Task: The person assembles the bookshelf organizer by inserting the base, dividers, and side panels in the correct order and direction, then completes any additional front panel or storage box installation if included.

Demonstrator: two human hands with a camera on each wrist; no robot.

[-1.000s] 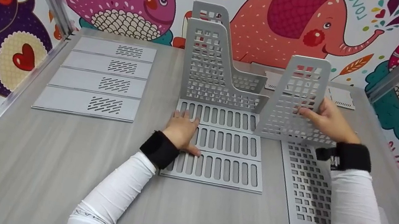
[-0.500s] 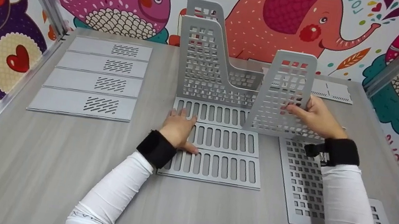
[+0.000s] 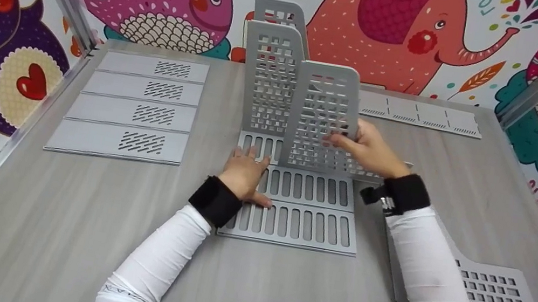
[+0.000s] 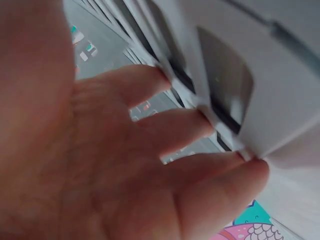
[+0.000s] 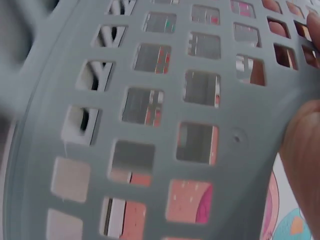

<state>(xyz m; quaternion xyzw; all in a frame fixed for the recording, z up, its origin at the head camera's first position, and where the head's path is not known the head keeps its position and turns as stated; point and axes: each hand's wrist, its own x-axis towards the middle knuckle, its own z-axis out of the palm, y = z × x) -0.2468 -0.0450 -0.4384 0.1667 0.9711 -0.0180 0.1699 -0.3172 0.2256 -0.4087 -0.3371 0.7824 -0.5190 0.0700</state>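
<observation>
In the head view my right hand [image 3: 373,149] pinches a grey perforated side panel [image 3: 322,111] by its right edge, thumb on the near face. The panel stands upright, its lower edge at the seam between the back and middle sections of a grey slotted base panel [image 3: 308,227]; contact there cannot be told. Behind it, two similar upright panels [image 3: 272,64] stand at the base's back. My left hand [image 3: 244,175] rests on the base's left side, fingers spread. The left wrist view shows its fingertips touching the slotted base [image 4: 285,95]. Square holes of the held panel [image 5: 237,115] fill the right wrist view.
A stack-like row of grey panels with slanted slots [image 3: 135,115] lies at the left. Another perforated panel [image 3: 496,293] lies flat at the right, partly under my right arm. A long pale strip [image 3: 423,114] lies along the back wall.
My right hand has carried the upright panel leftward, from the right end of the base to over its middle. My left hand has stayed in place.
</observation>
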